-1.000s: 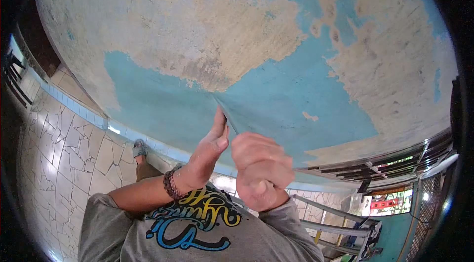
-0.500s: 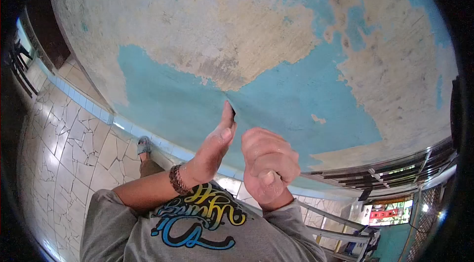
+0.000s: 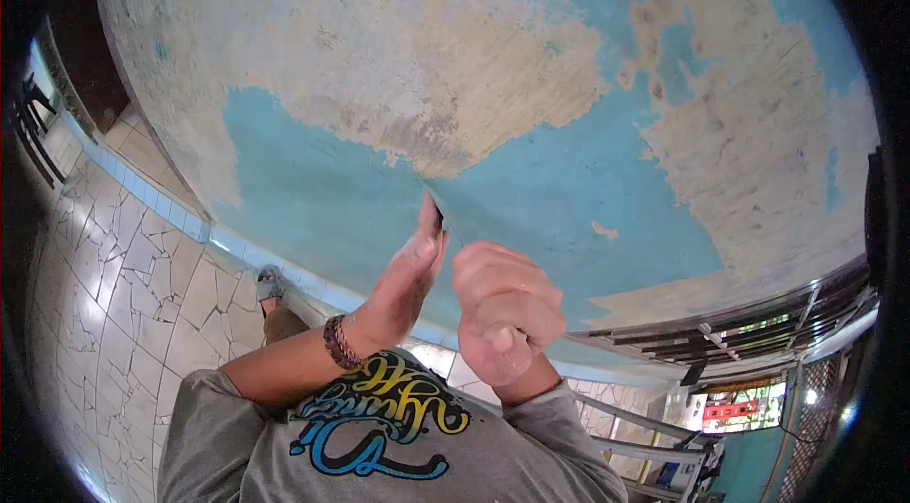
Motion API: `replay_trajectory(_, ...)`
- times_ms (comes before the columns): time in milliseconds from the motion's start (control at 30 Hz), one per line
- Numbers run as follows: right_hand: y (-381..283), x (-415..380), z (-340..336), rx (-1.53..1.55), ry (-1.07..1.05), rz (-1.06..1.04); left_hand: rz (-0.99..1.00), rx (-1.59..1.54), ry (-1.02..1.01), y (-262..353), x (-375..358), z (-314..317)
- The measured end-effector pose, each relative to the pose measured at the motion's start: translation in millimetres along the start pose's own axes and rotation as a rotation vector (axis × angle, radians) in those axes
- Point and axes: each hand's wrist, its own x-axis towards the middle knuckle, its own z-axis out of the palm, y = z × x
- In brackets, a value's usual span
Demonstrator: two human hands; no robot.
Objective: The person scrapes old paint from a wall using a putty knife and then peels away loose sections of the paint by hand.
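Note:
My right hand (image 3: 507,313) is wrapped in a fist around the handle of a scraper, and the handle is hidden inside the fingers. The scraper's thin blade (image 3: 453,231) shows nearly edge-on, running up from the fist to the wall. My left hand (image 3: 403,280) has its fingers stretched out and held together, fingertips beside the blade close to the wall. Blue paint (image 3: 322,162) covers part of the wall around the blade tip. Just above the tip is a bared beige patch (image 3: 455,114) with a ragged paint edge.
Cracked-pattern floor tiles (image 3: 123,285) lie below on the left, with a blue tiled ledge (image 3: 161,204) along the wall's foot. My foot in a grey sandal (image 3: 270,283) is beside that ledge. On the right are a slatted window (image 3: 749,328) and a metal ladder (image 3: 645,451).
Both hands and the scraper have shifted slightly left in view. The hold is the same, and the paint edge looks unchanged.

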Motion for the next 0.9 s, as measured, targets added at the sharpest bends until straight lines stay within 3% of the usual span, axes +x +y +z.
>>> replay_trajectory(133, -21, 4, -8, 0.179, -0.024, 0.025, -0.018, 0.033, -0.005, 0, -3, -5)
replay_trajectory(333, -5, 0, -2, 0.014, -0.011, 0.023, -0.031, 0.007, 0.003, -5, -7, -8)
replay_trajectory(433, -23, 0, -12, 0.166, -0.011, 0.015, -0.057, 0.036, 0.007, 4, -4, -5)
replay_trajectory(567, -6, 1, -5, 0.086, -0.026, 0.03, -0.085, 0.095, 0.066, 0, -2, -1)
replay_trajectory(700, -8, -5, -10, -0.083, -0.056, 0.056, -0.053, 0.028, 0.001, -1, 0, -10)
replay_trajectory(900, -16, 1, -12, 0.184, -0.142, -0.005, -0.064, -0.006, -0.004, 3, -3, -8)
